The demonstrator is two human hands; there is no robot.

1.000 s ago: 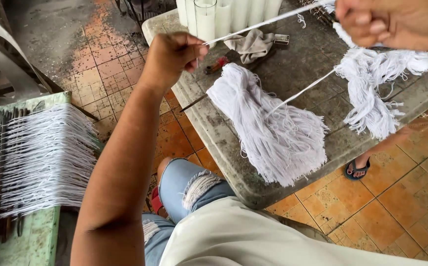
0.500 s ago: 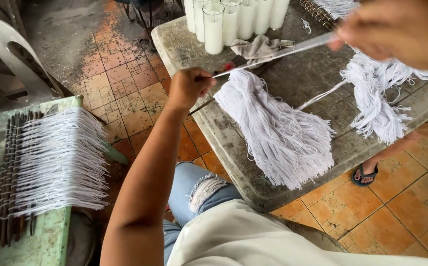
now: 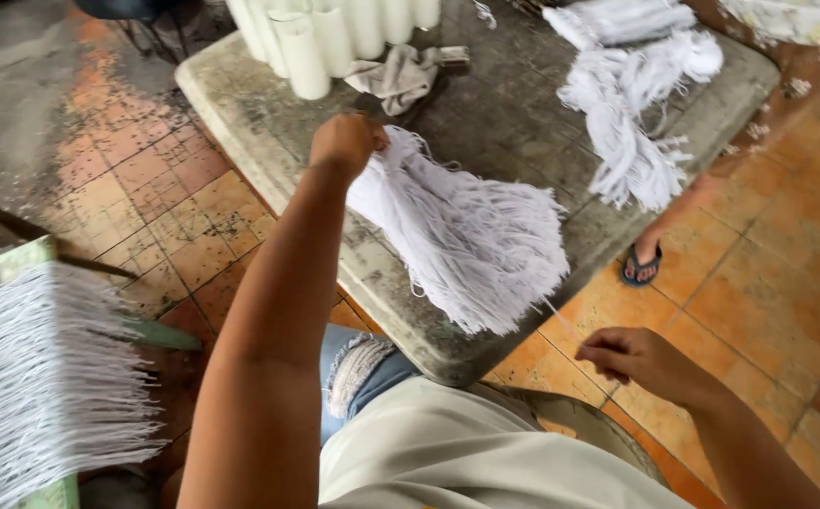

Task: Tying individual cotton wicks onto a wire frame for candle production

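My left hand (image 3: pixel 346 141) is closed around the gathered top of a bundle of white strings (image 3: pixel 466 236). The bundle fans out across the grey stone table (image 3: pixel 240 104) toward its near edge. My right hand (image 3: pixel 638 360) hovers low, off the table's near edge above the tiled floor. Its fingers are pinched together on a thin white strand (image 3: pixel 557 317) that runs up to the bundle's loose ends. A second heap of white strings (image 3: pixel 631 104) lies at the table's far right.
White candles (image 3: pixel 320 33) stand in a row at the table's back, with a crumpled grey rag (image 3: pixel 396 75) beside them. Another person's sandalled foot (image 3: pixel 641 262) stands by the table's right side. A green frame strung with white threads (image 3: pixel 42 377) is at my left.
The string stretched between my hands is no longer taut. My right hand dropped from the upper right to below the table edge, and my left hand moved onto the bundle's top.
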